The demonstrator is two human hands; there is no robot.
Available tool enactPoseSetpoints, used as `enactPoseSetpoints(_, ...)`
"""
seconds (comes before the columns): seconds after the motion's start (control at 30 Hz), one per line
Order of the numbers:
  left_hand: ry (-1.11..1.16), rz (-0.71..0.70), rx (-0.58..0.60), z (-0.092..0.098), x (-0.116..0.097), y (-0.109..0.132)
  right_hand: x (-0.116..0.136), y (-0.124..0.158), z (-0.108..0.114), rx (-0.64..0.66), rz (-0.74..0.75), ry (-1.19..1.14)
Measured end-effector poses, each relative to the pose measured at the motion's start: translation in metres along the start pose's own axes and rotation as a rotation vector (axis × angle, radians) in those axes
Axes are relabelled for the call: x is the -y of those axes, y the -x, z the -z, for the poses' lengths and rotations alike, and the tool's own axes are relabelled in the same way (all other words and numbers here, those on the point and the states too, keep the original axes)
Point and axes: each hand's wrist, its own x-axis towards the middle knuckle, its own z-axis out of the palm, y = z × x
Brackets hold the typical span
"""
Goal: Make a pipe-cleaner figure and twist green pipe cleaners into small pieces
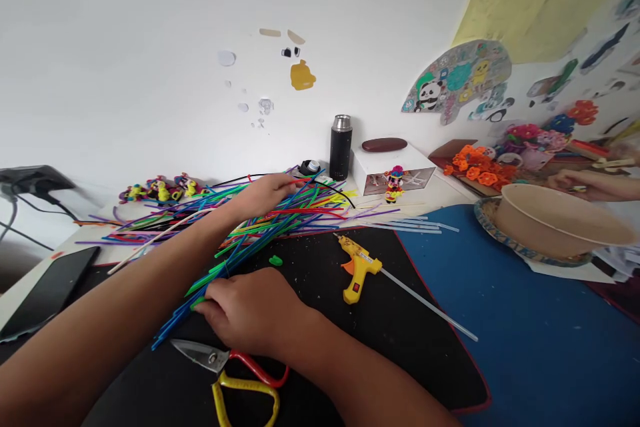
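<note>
A heap of multicoloured pipe cleaners (310,210) lies along the back of the desk. My left hand (263,197) reaches across into it, fingers closed, with a red pipe cleaner (299,181) showing at the fingertips. Closer to me, my right hand (255,310) is curled beside the blue and green strands. A bit of green pipe cleaner (198,303) shows between its thumb and fingers. Scissors (217,360) with red and yellow handles lie just below that hand. A small curled green piece (275,260) rests on the black mat (310,287).
Right of my hands lies a yellow glue gun (357,267) with a long glue stick. Behind stand a black flask (341,150), a white box (370,163) and a small figurine (394,185). A phone (50,290) lies left; a large bowl (555,220) and another person's hand (570,181) are right.
</note>
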Motion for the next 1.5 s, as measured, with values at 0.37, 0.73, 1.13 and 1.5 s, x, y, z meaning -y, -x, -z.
enactPoseSetpoints(0.37, 0.841, 0.184, -0.229, 0.044, -0.031, 0.097, -0.027, -0.002, 0.017, -0.525, -0.267, -0.852)
enactPoseSetpoints(0.73, 0.501, 0.111, -0.089, 0.036, -0.024, 0.111, -0.043, -0.007, 0.019, -0.597, -0.373, -1.146)
enactPoseSetpoints(1.13, -0.075, -0.081, -0.187, 0.029, -0.031, 0.117, -0.045, -0.007, 0.018, -0.605, -0.365, -1.147)
enactPoseSetpoints(1.5, 0.109, -0.005, -0.249, 0.024, -0.033, 0.115, -0.047, -0.007, 0.02, -0.605, -0.366, -1.141)
